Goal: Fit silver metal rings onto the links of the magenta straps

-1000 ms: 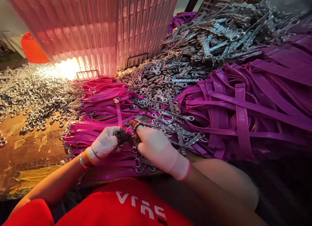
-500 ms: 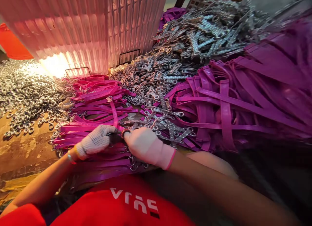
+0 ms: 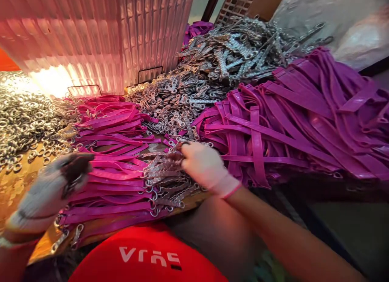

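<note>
My left hand [image 3: 45, 193], in a white dotted work glove, is at the left, beside the ends of a row of pink-purple straps [image 3: 115, 193]. Its fingers curl round something dark with a glint of metal, blurred by motion. Right of centre, my right hand [image 3: 203, 164] wears a white glove with a pink cuff. Its fingertips pinch together over flat metal links [image 3: 165, 172] with eyelets, some fastened by rings to the row's straps. Dark shapes at these fingertips are unclear, and what they grip is hidden.
Small metal rings [image 3: 27, 128] are heaped at the left. Behind my hands stand ribbed translucent panels [image 3: 91, 39] by a bright glow. Metal links [image 3: 234, 51] pile up at the back, and loose purple straps [image 3: 291, 124] fill the right. A red-clothed torso is nearest the camera.
My hands, together over the straps before, have parted. The left has moved left and down with the dark thing; the right has moved right to the metal links. The view has shifted right.
</note>
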The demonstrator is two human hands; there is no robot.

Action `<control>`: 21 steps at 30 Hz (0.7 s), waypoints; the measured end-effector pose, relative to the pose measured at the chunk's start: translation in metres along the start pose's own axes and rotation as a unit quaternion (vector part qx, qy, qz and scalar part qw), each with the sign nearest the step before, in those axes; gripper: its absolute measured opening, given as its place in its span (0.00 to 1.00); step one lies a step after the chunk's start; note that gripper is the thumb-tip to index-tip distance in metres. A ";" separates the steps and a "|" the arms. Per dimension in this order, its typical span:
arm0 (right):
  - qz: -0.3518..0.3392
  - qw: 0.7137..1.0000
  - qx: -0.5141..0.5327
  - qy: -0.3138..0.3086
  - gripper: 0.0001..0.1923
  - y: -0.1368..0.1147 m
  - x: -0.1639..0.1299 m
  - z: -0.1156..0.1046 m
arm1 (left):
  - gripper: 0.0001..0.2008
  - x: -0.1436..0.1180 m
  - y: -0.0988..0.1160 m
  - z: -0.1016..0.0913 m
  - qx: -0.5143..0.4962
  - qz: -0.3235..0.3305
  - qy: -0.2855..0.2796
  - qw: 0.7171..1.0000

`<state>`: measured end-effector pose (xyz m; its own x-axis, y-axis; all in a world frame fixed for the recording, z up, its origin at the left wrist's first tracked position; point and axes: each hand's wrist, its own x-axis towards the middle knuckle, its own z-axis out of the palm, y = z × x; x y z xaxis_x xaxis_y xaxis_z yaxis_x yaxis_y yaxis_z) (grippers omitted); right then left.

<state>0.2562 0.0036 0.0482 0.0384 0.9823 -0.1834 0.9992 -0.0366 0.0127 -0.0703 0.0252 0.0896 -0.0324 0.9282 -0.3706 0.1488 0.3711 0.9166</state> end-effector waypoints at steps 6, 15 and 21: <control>0.118 0.985 -0.013 -0.125 0.13 0.056 0.020 0.030 | 0.10 0.019 -0.009 0.080 -0.341 -0.231 -0.235 0.880; 0.070 0.952 0.296 0.044 0.16 0.056 0.012 0.044 | 0.10 0.016 -0.028 0.105 -0.329 -0.192 -0.283 0.880; -0.159 0.897 0.407 0.067 0.15 -0.020 -0.003 0.008 | 0.17 0.009 -0.029 0.108 -0.264 -0.100 -0.299 0.912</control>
<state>0.2360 0.0004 0.0406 -0.1961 0.9781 0.0696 0.6354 0.1808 -0.7507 0.0314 0.0203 0.0435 0.5612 0.7192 -0.4097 -0.3017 0.6386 0.7079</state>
